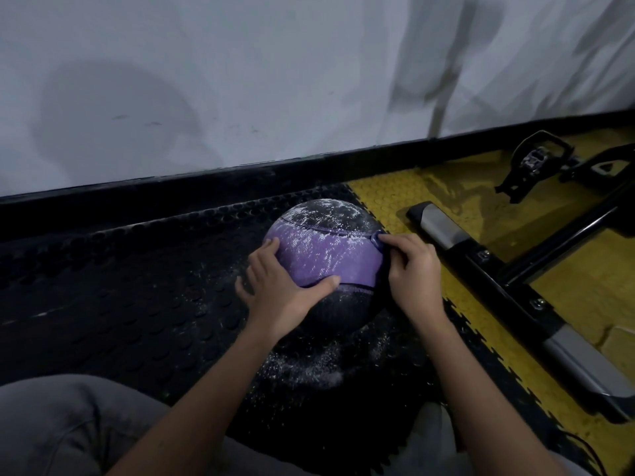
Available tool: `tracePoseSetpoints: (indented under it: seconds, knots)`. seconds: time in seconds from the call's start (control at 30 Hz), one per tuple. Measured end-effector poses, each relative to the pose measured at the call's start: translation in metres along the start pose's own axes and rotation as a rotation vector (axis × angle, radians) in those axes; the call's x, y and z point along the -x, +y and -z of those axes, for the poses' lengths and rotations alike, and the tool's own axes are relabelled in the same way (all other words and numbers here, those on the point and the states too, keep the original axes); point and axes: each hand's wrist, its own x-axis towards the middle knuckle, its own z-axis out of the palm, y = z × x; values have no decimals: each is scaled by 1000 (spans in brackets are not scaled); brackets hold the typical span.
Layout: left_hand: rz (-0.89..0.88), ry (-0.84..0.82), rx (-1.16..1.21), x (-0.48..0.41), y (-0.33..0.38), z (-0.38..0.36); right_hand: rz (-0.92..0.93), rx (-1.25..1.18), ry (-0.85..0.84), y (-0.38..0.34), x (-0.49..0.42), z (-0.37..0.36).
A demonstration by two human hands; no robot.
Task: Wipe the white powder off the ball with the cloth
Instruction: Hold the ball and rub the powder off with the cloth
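Black studded rubber floor mat [120, 269], scattered with white powder [302, 365]. On it sits the purple-and-black textured ball [323, 255], streaked with powder. Left hand [275, 290] lies flat on the ball's near-left side, fingers spread. Right hand [412, 269] has its fingers curled round a dark cloth [379, 286], held against the ball's right side.

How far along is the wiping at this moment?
Barely begun. Nothing looks clean: white powder covers the ball on top and on its purple band. In hand: the left hand steadies it, the right hand holds what looks like a dark cloth against its right side. Left: nearly all the wiping.
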Motion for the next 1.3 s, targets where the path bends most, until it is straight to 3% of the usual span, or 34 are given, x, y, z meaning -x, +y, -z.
tracePoseSetpoints:
  seconds: [0.5, 0.77, 0.87, 1.1, 1.3]
  knots:
    - [5, 2, 68, 0, -11, 21, 139, -18, 64, -25, 63, -4]
    - [16, -10, 79, -11, 0, 16, -74, -39, -76, -6, -7, 6]
    - [31, -30, 81, -16, -3, 19, -47, -51, -117, -3, -5, 7]
    - [55, -61, 145, -6, -9, 31, 43, -32, -36, -23, 37, 8]
    - [73, -82, 9, 14, -10, 36, 177, -57, -26, -33, 82, 16]
